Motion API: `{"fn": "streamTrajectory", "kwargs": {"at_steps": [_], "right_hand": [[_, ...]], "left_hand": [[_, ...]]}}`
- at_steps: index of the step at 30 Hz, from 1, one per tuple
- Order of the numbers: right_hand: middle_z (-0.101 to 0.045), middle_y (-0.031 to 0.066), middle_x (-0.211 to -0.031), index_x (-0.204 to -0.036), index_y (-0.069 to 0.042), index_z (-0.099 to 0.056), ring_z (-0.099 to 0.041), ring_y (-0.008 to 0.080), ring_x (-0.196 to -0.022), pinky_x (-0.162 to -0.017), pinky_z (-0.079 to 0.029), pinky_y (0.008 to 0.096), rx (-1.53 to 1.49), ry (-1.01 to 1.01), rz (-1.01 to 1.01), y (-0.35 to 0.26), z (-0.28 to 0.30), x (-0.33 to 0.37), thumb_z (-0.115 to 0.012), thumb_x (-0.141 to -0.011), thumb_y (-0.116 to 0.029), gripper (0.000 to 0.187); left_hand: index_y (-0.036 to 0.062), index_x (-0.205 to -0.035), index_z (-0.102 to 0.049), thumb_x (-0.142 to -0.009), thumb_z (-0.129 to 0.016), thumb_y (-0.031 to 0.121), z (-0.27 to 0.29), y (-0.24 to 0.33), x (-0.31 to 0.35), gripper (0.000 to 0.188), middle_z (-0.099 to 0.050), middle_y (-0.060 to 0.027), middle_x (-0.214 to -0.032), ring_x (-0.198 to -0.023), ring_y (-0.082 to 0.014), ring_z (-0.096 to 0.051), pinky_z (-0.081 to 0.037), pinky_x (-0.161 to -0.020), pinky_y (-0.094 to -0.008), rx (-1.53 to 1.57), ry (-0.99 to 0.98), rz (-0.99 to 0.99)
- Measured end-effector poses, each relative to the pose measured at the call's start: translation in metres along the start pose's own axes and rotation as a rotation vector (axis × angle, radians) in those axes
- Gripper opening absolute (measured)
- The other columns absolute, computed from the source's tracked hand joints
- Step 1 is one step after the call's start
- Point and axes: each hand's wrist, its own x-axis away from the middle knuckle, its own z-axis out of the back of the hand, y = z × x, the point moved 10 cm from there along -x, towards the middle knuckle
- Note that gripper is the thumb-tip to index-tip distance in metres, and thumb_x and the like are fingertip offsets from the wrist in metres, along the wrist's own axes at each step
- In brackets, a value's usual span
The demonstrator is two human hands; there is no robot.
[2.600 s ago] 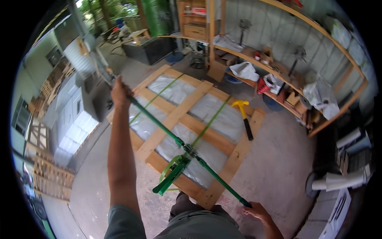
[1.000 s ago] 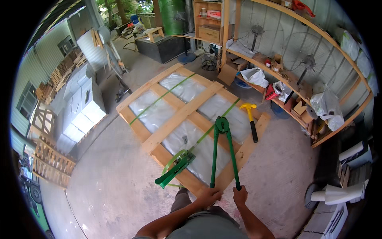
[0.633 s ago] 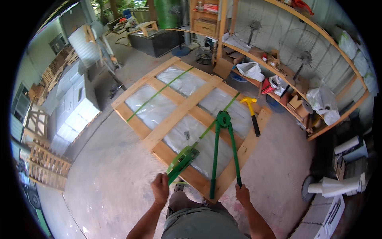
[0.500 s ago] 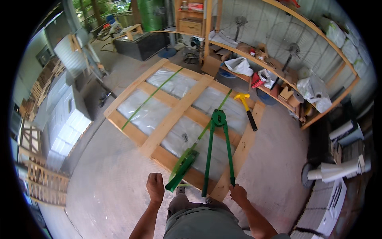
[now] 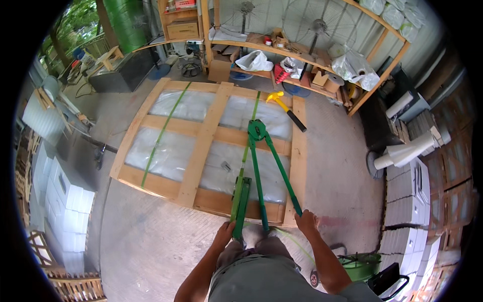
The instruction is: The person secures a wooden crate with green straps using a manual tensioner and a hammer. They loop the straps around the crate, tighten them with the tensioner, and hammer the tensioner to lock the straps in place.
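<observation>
A wooden crate frame [image 5: 193,173] lies flat, with plastic-wrapped goods under its slats and green straps [image 5: 163,128] across it. On its near right part rests a green long-handled strap sealer [image 5: 257,131], its two handles spread toward me. My right hand [image 5: 306,224] is closed around the end of its right handle. Left of it, a green strapping tensioner [image 5: 242,204] sits on the right-hand strap and juts over the crate's near edge. My left hand [image 5: 225,234] is closed at its near end; the fingertips are partly hidden. A yellow hammer [image 5: 287,110] with a black grip lies at the far right corner.
A small metal piece [image 5: 226,166] lies on the plastic. Behind the crate stands a wooden shelf [image 5: 297,55] with bags and boxes. A green wheeled strap cart [image 5: 359,264] is at my lower right. White stacked boxes [image 5: 68,206] stand left, and others [image 5: 407,196] right.
My left hand has moved from beside the tensioner onto its near end. My right hand stays on the sealer's handle. The view has turned to the right, bringing the strap cart into sight.
</observation>
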Motion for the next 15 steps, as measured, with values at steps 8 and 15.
{"fn": "streamTrajectory", "kwargs": {"at_steps": [8, 15], "right_hand": [[-0.065, 0.0223, -0.088, -0.095, 0.000, -0.060, -0.062, 0.0386, -0.087, -0.078, -0.047, 0.0477, -0.169, -0.011, -0.018, -0.014, -0.016, 0.029, -0.059, -0.079, -0.038, 0.041], [-0.066, 0.0179, -0.084, -0.099, -0.004, -0.061, -0.064, 0.0354, -0.081, -0.073, -0.049, 0.0440, -0.524, 0.054, 0.043, -0.014, -0.021, 0.066, -0.058, -0.082, -0.033, 0.034]], "left_hand": [[-0.0042, -0.104, -0.059, -0.095, -0.039, 0.046, -0.005, 0.008, -0.009, 0.055, -0.063, -0.0187, -0.093, -0.091, -0.0255, -0.059, -0.043, -0.082, -0.0346, -0.031, -0.129, -0.114], [-0.0022, -0.094, -0.064, -0.093, -0.044, 0.047, 0.012, -0.015, 0.006, 0.053, -0.064, -0.0163, -0.083, -0.080, -0.0222, -0.059, -0.044, -0.074, -0.0361, -0.126, 0.134, -0.034]]}}
